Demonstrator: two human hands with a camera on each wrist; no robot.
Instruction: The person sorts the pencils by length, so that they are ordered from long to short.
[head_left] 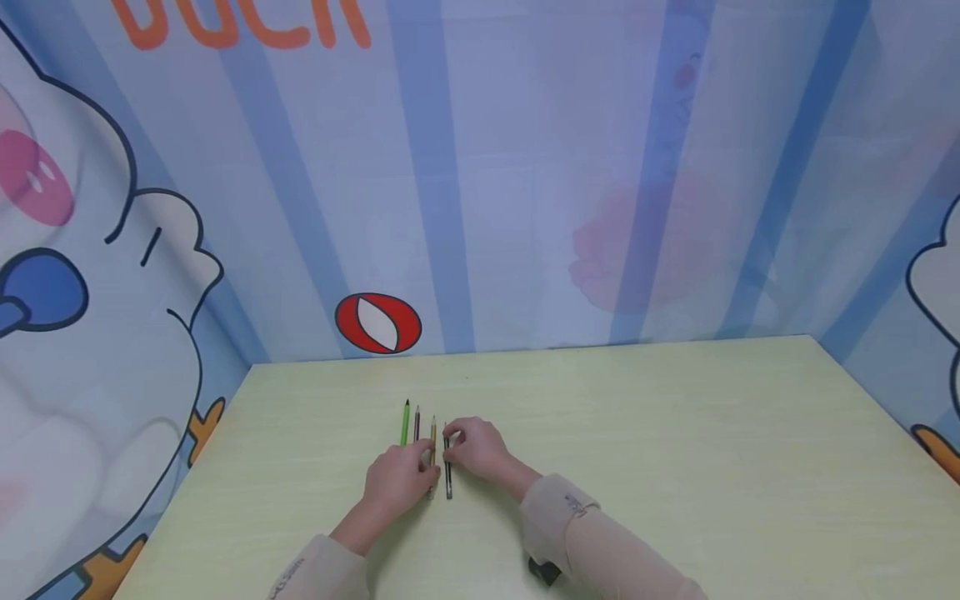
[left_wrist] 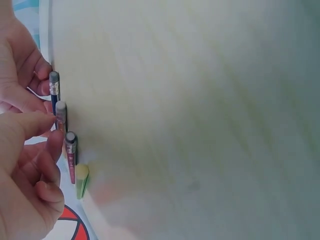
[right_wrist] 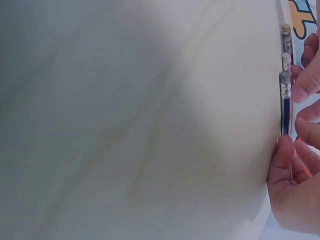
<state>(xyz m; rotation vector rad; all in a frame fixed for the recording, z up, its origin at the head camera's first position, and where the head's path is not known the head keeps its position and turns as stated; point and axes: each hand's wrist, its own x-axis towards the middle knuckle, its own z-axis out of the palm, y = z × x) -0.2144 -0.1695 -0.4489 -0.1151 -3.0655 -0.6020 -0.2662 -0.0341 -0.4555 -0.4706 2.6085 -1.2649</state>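
Several pencils lie side by side on the table, pointing away from me. My left hand (head_left: 397,479) pinches the yellow pencil (head_left: 433,431) between thumb and fingers, its pale eraser end (left_wrist: 61,106) showing in the left wrist view. Just right of it, my right hand (head_left: 478,447) has thumb and fingertips on the dark pencil (head_left: 448,482), which has a grey eraser in a silver band (right_wrist: 285,85). Left of these lie a dark red pencil (head_left: 417,423) and a green pencil (head_left: 406,423), their near ends hidden by my left hand in the head view.
The pale yellow-green table (head_left: 675,433) reaches back to a cartoon-printed curtain (head_left: 525,167). A small black object (head_left: 543,571) lies partly under my right sleeve (head_left: 562,521), near the front.
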